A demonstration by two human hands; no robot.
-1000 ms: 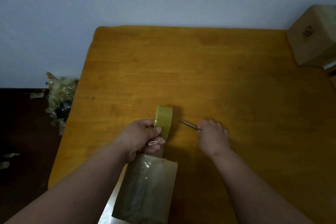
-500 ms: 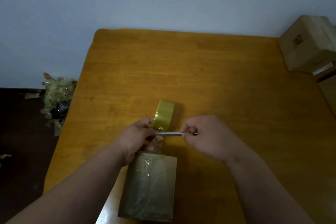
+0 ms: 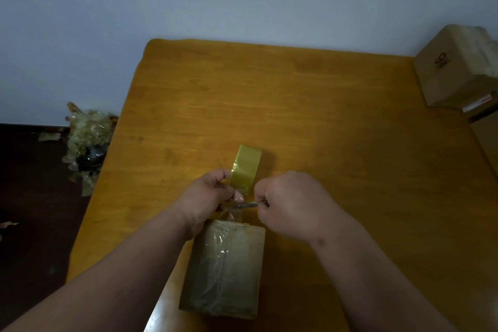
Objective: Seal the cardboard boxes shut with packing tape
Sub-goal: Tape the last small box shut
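Tape roll [image 3: 246, 167] in left hand [image 3: 206, 201], blade [image 3: 246, 205] in right hand [image 3: 292, 205]

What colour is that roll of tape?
The tape roll looks translucent yellowish-olive, seen best in the head view.

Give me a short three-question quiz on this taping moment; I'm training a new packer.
1. True or false: the tape roll lies flat on the table.
2. Which hand holds the metal blade?
A. left hand
B. right hand
3. Fill in: the stretched tape strip runs from the roll down to the small ____.

Key: 1 false, it is held on edge; 2 B; 3 box.
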